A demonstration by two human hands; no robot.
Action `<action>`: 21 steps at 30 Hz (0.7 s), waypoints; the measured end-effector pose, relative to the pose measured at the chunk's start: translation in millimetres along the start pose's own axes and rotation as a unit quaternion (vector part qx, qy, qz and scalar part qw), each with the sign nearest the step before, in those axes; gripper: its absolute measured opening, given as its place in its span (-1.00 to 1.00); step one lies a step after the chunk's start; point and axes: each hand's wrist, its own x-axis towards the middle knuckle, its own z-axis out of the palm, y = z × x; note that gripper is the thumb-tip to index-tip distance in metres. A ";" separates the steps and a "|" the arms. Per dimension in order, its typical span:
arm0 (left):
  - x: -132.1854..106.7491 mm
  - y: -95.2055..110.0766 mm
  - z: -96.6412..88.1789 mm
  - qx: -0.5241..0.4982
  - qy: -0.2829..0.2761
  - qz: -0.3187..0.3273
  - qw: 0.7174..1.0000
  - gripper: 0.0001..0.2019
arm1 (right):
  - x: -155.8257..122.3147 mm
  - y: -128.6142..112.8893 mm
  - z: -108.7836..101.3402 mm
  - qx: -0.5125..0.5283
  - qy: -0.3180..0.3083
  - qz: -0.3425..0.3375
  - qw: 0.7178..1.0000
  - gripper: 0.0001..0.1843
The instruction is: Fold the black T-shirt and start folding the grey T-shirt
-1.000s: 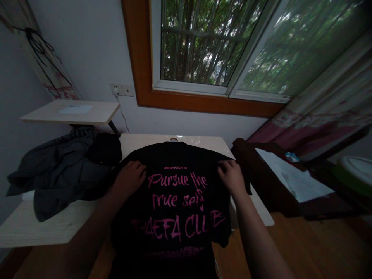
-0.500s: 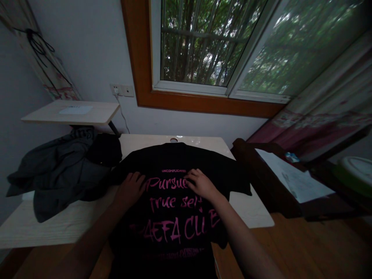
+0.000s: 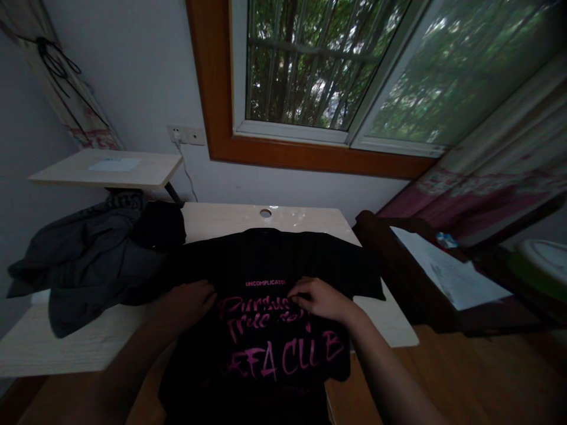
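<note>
A black T-shirt (image 3: pixel 266 260) with pink lettering lies spread on the pale wooden table (image 3: pixel 310 217), its collar toward the wall and its lower part hanging over the near edge. My left hand (image 3: pixel 190 301) is closed on the cloth left of the lettering, thumb and fingers drawn together. On the other side, my right hand (image 3: pixel 321 298) pinches the shirt at the right end of the upper lettering. Between the hands the fabric is bunched, so the middle words look creased. The fingertips are partly hidden in the dark cloth.
Left of the shirt lies a heap of dark grey and black clothing (image 3: pixel 101 254), under a small raised shelf (image 3: pixel 155 171) bearing a paper. Papers (image 3: pixel 447 271) rest on a dark wooden piece of furniture at right. A window (image 3: pixel 323 71) is behind the table.
The T-shirt's collar has slid toward me, baring more tabletop behind it. My hands have gone from lying on the cloth to gripping it, and the lettering has creased.
</note>
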 end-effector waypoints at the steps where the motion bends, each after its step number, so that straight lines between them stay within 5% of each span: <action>1: 6.2 -0.7 -0.4 -0.001 0.021 0.007 1.000 -0.66 | 3.4 3.9 -3.3 0.003 0.008 0.006 1.000 -0.76; 7: 64.9 -3.2 16.7 0.013 0.144 0.024 0.989 -0.60 | 39.4 45.7 -14.2 -0.127 0.132 0.070 0.980 -0.69; 12: 114.0 -15.1 36.7 0.060 0.236 -0.037 0.969 -0.52 | 70.1 71.8 -7.8 -0.237 0.153 0.095 0.955 -0.57; 21: 151.7 -47.5 28.3 0.082 0.253 -0.053 0.962 -0.47 | 109.9 98.0 -11.6 -0.258 0.175 0.115 0.943 -0.49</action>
